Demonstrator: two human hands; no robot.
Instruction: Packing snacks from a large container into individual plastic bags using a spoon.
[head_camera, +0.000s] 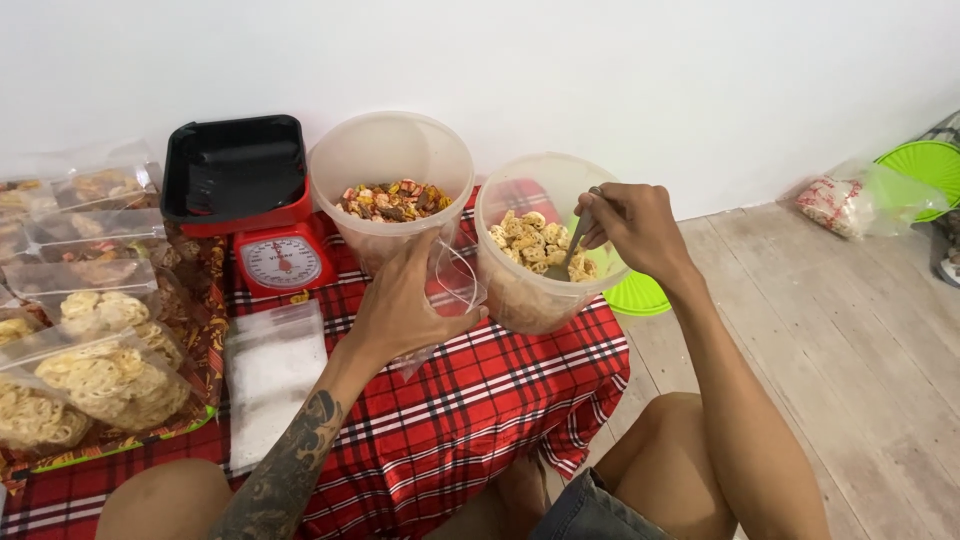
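My left hand (405, 295) grips a clear plastic bag (450, 285), held open beside a translucent tub (545, 240) of pale round crackers. My right hand (635, 225) holds a metal spoon (572, 252) with its bowl dipped into the crackers in that tub. A second translucent tub (392, 180), to the left, holds mixed reddish-brown snacks. Both tubs stand on a red plaid cloth (480, 400).
A red kitchen scale (250, 205) with a black tray stands behind my left hand. A stack of empty clear bags (272, 370) lies at left, beside several filled cracker bags (95, 375). Green lids (640, 295) and a snack bag (850, 200) lie on the wooden floor.
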